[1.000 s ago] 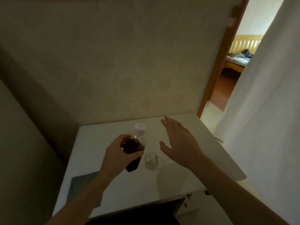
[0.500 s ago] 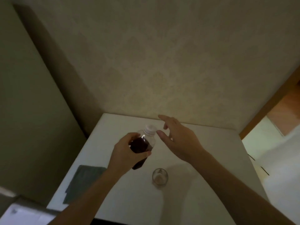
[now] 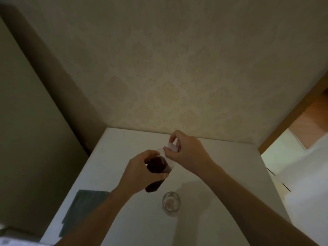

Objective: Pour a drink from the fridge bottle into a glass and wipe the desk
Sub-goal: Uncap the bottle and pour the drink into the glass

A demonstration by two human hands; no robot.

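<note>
A clear plastic bottle (image 3: 157, 166) of dark red drink is held above the white desk (image 3: 221, 167), tilted away from me. My left hand (image 3: 142, 172) grips its body. My right hand (image 3: 184, 153) pinches the white cap (image 3: 172, 146) at the bottle's top with thumb and fingers curled round it. A small empty glass (image 3: 171, 201) stands upright on the desk just below and right of the bottle. A dark grey cloth (image 3: 83, 208) lies flat at the desk's left front edge.
The desk stands in a corner against a patterned wall (image 3: 168, 68). A doorway with a wooden frame (image 3: 291, 114) opens at the right. A pale object (image 3: 7, 241) shows at the lower left corner.
My right hand has gone from open beside the bottle to closing on its cap. The view has tilted down and left, so the glass now sits lower in the frame.
</note>
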